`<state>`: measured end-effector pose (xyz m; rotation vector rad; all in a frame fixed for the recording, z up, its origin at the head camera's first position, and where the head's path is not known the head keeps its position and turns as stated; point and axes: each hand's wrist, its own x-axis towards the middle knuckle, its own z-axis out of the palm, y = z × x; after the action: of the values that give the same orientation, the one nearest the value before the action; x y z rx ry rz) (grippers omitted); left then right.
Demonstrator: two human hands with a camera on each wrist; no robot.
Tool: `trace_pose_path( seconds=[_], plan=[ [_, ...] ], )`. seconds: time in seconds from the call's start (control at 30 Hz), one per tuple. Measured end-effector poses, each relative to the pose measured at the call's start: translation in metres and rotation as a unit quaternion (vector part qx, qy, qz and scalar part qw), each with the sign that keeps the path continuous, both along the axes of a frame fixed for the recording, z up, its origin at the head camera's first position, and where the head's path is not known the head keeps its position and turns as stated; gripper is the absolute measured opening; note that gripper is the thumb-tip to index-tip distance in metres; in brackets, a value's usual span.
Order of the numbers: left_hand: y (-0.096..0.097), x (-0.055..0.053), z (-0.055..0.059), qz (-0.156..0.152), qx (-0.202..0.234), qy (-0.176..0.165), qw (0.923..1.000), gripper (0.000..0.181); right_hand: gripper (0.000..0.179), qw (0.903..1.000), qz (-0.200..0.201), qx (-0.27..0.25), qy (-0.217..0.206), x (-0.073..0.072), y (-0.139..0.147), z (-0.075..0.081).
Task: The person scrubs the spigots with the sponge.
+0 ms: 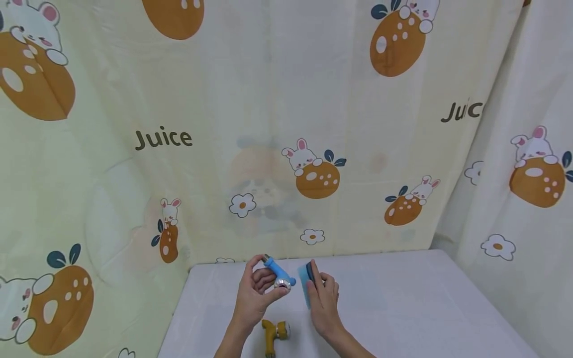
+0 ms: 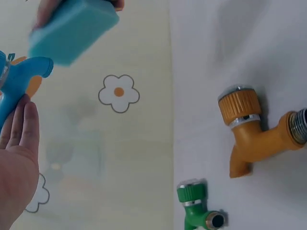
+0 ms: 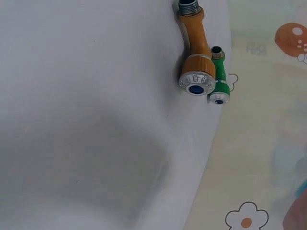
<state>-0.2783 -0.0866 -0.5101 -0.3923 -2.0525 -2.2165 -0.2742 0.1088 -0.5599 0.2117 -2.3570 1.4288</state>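
Note:
My left hand holds a blue tap above the table, its forefinger at the threaded end and its thumb by the silver-ringed handle. In the left wrist view the blue tap lies against the fingers. Just to the right, my right hand grips a light blue sponge that has a darker back. The sponge looks blurred in the left wrist view and stands apart from the tap's spout. In the right wrist view only a bit of a hand shows at the lower right edge.
An orange-yellow tap lies on the white-covered table, below and between the hands. A smaller-looking green tap lies beyond it, unseen in the head view. A patterned curtain hangs behind the table.

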Motion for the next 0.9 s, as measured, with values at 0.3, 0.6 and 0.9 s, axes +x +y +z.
trace_pose_path(
  seconds=[0.3, 0.6, 0.9],
  plan=[
    [0.0, -0.003, -0.007, -0.013, -0.019, -0.014, 0.9996, 0.098, 0.059, 0.9842, 0.088, -0.032, 0.15, 0.018, -0.016, 0.014],
    [0.006, 0.0, -0.009, -0.044, -0.034, -0.015, 0.9984, 0.097, 0.055, 0.9933, 0.079, -0.026, 0.08, 0.021, -0.021, 0.02],
    [0.011, 0.008, -0.006, -0.049, -0.091, 0.035, 0.994, 0.095, 0.05, 0.9959, 0.063, -0.047, -0.044, 0.008, -0.016, 0.015]
  ],
)
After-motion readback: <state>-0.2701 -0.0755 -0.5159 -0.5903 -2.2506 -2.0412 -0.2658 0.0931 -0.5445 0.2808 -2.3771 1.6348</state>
